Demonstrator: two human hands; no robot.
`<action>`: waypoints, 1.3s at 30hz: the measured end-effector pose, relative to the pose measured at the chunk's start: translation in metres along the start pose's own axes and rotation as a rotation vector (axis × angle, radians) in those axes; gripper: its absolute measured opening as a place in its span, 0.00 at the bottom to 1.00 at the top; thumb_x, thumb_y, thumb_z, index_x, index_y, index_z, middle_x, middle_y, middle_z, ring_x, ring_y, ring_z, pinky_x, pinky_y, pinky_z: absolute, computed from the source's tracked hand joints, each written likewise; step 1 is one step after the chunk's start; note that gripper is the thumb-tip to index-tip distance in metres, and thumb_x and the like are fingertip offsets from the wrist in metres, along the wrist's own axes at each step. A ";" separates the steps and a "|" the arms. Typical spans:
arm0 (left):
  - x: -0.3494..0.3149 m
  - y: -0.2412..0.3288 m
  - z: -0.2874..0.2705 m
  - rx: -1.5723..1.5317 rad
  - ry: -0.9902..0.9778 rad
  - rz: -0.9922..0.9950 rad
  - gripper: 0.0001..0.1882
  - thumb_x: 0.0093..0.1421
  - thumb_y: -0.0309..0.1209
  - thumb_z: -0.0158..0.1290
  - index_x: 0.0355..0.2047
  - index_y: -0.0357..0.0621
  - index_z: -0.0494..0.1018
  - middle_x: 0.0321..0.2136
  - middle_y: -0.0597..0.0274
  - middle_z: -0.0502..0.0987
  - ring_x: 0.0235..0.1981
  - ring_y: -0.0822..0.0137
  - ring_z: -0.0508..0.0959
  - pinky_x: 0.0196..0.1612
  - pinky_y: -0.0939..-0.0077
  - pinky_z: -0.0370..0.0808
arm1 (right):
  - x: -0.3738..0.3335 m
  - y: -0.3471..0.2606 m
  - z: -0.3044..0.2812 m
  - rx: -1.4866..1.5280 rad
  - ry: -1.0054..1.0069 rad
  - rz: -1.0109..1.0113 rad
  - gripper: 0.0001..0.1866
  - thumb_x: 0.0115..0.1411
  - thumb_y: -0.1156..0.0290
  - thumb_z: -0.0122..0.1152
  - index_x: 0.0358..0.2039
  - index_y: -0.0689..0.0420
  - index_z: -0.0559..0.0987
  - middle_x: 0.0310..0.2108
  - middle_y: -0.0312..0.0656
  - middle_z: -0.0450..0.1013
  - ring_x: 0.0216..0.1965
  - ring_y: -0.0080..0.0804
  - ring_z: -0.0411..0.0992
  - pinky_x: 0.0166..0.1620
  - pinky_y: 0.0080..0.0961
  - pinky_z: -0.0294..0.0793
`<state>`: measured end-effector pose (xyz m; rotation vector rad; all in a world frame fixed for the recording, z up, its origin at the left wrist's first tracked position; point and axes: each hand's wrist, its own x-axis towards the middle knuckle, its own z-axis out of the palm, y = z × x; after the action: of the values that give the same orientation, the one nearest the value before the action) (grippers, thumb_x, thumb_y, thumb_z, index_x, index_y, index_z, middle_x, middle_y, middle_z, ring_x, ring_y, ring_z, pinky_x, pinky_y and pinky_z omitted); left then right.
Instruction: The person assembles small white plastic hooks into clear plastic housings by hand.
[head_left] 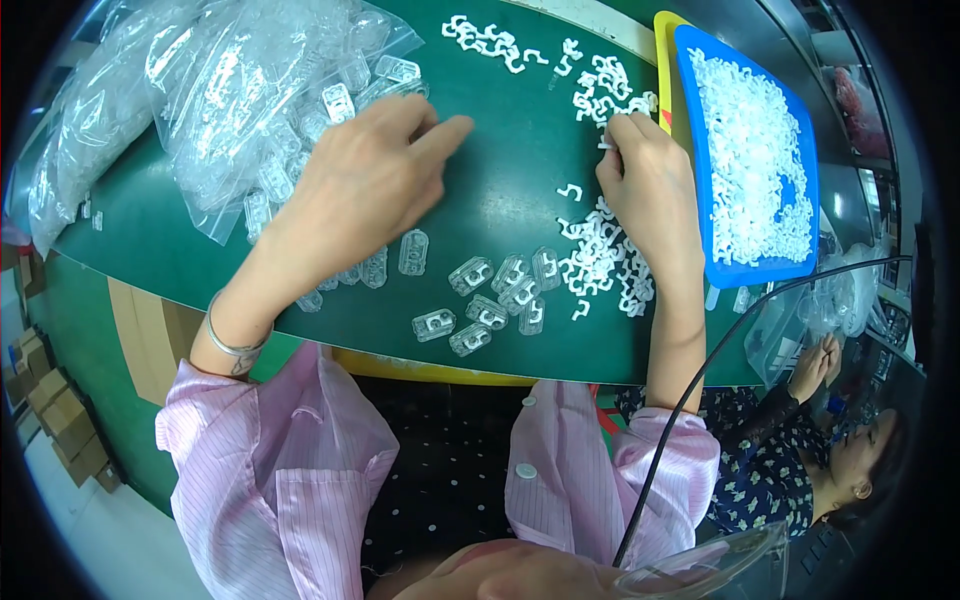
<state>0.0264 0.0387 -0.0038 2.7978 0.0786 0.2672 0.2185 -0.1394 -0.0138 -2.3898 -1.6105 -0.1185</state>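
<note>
My left hand is over the clear plastic pieces at the left, back upward. One finger stretches to the right, apart from the others; its palm side is hidden and no held piece shows. My right hand is above the loose white hooks at the right, thumb and forefinger pinched on a small white plastic hook that is mostly covered. A pile of white hooks lies below it. Between my forearms, nearer me, several clear oval plastic pieces rest on the green table.
A large clear bag of plastic pieces covers the far left. At the right stands a blue tray full of small white parts, over a yellow tray. More hooks lie at the back. A black cable crosses by my right forearm; a co-worker sits beyond.
</note>
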 end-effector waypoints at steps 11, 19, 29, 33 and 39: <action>0.009 0.032 0.023 -1.434 -0.104 -0.314 0.19 0.64 0.23 0.42 0.55 0.34 0.65 0.41 0.56 0.72 0.30 0.76 0.74 0.23 0.88 0.65 | -0.032 -0.042 -0.017 1.601 0.081 0.531 0.03 0.55 0.85 0.58 0.31 0.67 0.75 0.28 0.44 0.75 0.25 0.23 0.75 0.26 0.14 0.74; 0.007 0.029 0.022 -1.289 -0.314 -0.545 0.17 0.63 0.20 0.43 0.53 0.32 0.67 0.39 0.53 0.75 0.31 0.77 0.74 0.23 0.89 0.67 | -0.043 -0.056 -0.013 1.575 0.149 0.433 0.08 0.55 0.87 0.56 0.36 0.69 0.77 0.29 0.46 0.75 0.25 0.24 0.74 0.26 0.14 0.73; 0.002 0.045 0.025 -1.407 -0.055 -0.434 0.16 0.64 0.18 0.41 0.52 0.30 0.67 0.40 0.55 0.75 0.26 0.75 0.74 0.29 0.85 0.72 | -0.046 -0.055 0.003 1.219 0.190 0.131 0.09 0.46 0.84 0.66 0.29 0.59 0.82 0.27 0.36 0.71 0.19 0.13 0.58 0.21 0.10 0.53; -0.003 0.042 0.034 -1.370 -0.015 -0.379 0.15 0.61 0.17 0.44 0.49 0.29 0.69 0.34 0.54 0.76 0.28 0.74 0.78 0.25 0.85 0.70 | -0.046 -0.060 0.005 1.345 0.124 0.339 0.07 0.46 0.83 0.67 0.26 0.59 0.81 0.26 0.33 0.69 0.19 0.11 0.57 0.21 0.11 0.54; -0.005 0.046 0.041 -1.371 0.095 -0.262 0.16 0.59 0.15 0.47 0.48 0.29 0.70 0.34 0.53 0.76 0.28 0.73 0.78 0.27 0.85 0.72 | -0.047 -0.061 0.013 1.180 0.223 0.319 0.06 0.45 0.83 0.67 0.25 0.59 0.80 0.25 0.32 0.68 0.19 0.11 0.57 0.21 0.11 0.54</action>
<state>0.0306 -0.0180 -0.0280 1.3962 0.1913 0.2446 0.1431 -0.1563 -0.0261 -1.5523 -0.7736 0.4736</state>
